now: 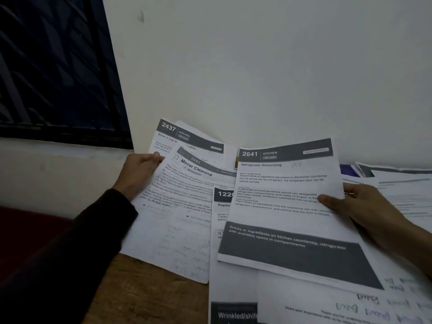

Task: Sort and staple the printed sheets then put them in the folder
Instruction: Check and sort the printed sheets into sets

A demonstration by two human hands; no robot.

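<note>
Looks like this is the sorting step, nothing's getting stapled yet and I'm not seeing a stapler or folder for sure anywhere. Using the 2641 sheet (287, 202) as the landmark: the right hand (360, 206) is pinching its right edge, thumb on top, fingers curled under, lifting it off the pile. Left of it the left hand (140, 171) is gripping a small fan, the Mirror Cleaning sheet (177, 206) on top and the 2437 sheet (187, 134) peeking out behind and above. Between and under those a 122-something sheet (224, 206) is lying flat on the table (145, 288), and below the 2641 there's a sheet with handwriting (350, 307). Right of the 2641 more papers (402, 190) are piling up, with a bit of something purple (348, 170) behind, maybe the folder, can't tell. Next move, I'd guess, is deciding which stack the 2641 belongs with, both kitchen headers match so probably joining the 2437, then squaring edges. Room's tight: wall (257, 66) close behind, bare wood only down-left of the 2641
</note>
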